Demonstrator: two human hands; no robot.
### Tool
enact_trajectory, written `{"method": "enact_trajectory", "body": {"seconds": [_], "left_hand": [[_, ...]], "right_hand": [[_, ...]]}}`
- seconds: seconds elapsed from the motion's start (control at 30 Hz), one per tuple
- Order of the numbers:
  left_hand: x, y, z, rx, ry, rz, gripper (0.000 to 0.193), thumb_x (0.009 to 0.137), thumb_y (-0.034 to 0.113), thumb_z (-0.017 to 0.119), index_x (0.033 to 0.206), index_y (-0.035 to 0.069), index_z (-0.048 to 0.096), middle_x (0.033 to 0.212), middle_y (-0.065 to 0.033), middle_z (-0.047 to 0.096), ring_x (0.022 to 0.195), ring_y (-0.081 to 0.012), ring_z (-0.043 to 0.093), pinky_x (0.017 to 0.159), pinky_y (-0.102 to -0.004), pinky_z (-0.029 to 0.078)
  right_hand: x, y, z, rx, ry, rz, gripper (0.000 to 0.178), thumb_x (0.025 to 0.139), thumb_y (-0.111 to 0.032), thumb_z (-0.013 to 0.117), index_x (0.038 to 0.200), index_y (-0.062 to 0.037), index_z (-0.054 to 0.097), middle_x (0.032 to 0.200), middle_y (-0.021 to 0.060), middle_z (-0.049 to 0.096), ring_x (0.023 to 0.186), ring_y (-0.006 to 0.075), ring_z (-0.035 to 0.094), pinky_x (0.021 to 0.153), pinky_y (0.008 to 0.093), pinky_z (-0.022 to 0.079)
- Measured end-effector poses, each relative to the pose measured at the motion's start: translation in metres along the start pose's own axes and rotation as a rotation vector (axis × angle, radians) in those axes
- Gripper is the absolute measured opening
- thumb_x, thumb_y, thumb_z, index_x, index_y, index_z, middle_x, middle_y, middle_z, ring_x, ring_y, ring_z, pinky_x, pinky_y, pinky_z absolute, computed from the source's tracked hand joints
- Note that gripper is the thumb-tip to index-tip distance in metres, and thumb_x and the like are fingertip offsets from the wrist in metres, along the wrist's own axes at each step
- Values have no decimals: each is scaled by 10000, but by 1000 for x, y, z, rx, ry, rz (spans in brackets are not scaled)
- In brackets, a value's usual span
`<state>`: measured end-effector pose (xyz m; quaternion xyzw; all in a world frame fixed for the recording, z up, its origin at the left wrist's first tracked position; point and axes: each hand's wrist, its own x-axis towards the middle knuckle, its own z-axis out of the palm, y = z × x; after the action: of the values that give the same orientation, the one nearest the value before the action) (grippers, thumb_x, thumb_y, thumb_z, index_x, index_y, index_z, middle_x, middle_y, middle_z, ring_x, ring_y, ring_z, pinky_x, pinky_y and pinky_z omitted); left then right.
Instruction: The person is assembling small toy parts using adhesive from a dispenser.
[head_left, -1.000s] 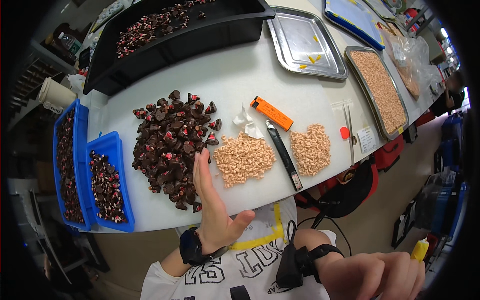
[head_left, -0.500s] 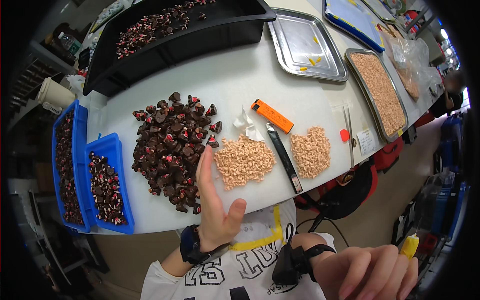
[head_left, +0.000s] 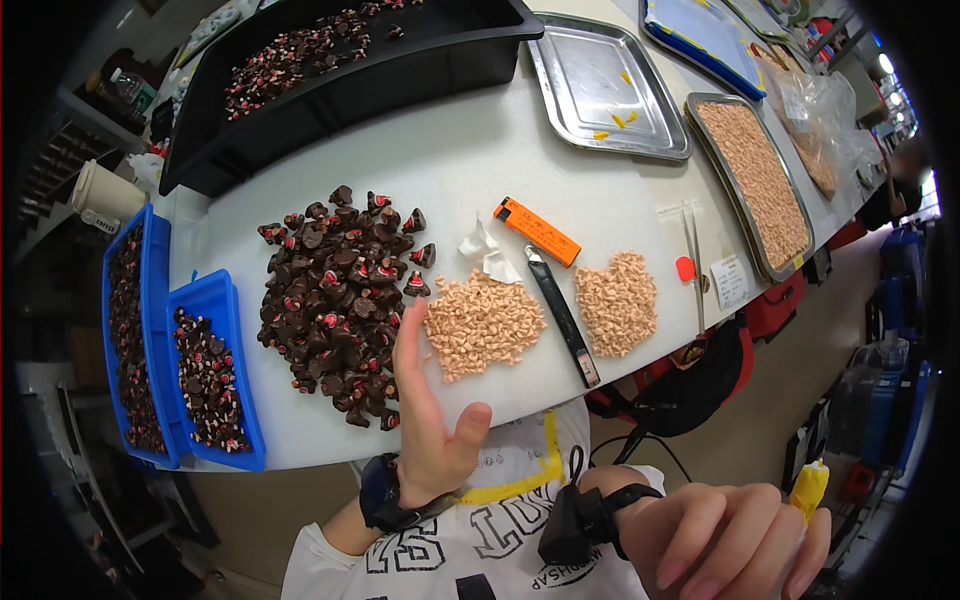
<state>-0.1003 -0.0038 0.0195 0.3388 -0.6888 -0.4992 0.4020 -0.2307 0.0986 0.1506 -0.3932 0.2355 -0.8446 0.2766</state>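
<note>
Reading the layout from my remote seat, I found the left hand (head_left: 436, 435) nearly edge-on to the camera. Its straight fingers looked pressed together, the thumb stood apart from them, and I saw nothing pinched between.

The dark heap (head_left: 335, 310) lay on the white board, directly to the left of those fingers. Its long axis ran roughly away from the body, close to the line the fingers pointed along. The pale heap (head_left: 485, 325) sat just beside them on the right, so the fingers stood between the 2 heaps. I could not tell whether the fingers touched the dark pieces or only stood next to them.

The left hand was by far the nearer of the 2. The right hand (head_left: 745, 540) hung off the board, low in front of the body, well apart from the dark heap. Its fingers were curled, with a yellow wrap (head_left: 808, 492) on 1 of them; the thumb was hidden, so I could not tell if it gripped anything.

Right of the pale heap lay a black tool (head_left: 562, 320), slanting, then a smaller heap (head_left: 617, 305) of similar pale bits. Past that, tweezers (head_left: 693, 265) pointed away from the body.
</note>
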Motion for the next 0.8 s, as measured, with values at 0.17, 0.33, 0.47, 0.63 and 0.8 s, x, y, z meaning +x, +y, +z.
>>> {"method": "enact_trajectory", "body": {"seconds": [0.17,0.33,0.47,0.63,0.8], "left_hand": [[4,-7,1,-9,19,-24,937,903,506,527,1431,-116,66,1469,-276,184,1357,-335,256,1113,-409,211],[14,-7,5,77,-59,-1,933,901,495,532,1426,-128,76,1462,-305,183,1361,-381,245,1117,-430,202],[17,-13,1,172,-90,8,914,903,486,532,1421,-132,102,1452,-318,193,1355,-414,244,1114,-444,207],[28,-10,3,276,-63,39,837,924,445,520,1406,-136,159,1415,-322,253,1332,-420,264,1105,-464,203],[33,-11,-1,569,-112,77,845,911,462,535,1394,-137,185,1406,-316,269,1325,-433,261,1105,-488,195]], "right_hand": [[-2,6,4,41,58,39,232,892,-107,610,1104,-140,521,816,44,580,807,227,533,695,357,450],[-4,2,0,7,65,30,237,892,-112,612,1107,-148,520,817,50,581,809,230,532,704,362,452],[1,3,-5,-64,7,117,239,889,-114,616,1104,-160,521,827,53,590,815,232,537,710,365,459],[0,4,-9,-48,5,84,232,885,-122,620,1092,-164,523,812,48,595,801,232,542,697,363,464],[3,3,-5,-152,46,177,201,898,-148,603,1082,-172,525,790,42,592,782,226,545,674,356,466]]}}
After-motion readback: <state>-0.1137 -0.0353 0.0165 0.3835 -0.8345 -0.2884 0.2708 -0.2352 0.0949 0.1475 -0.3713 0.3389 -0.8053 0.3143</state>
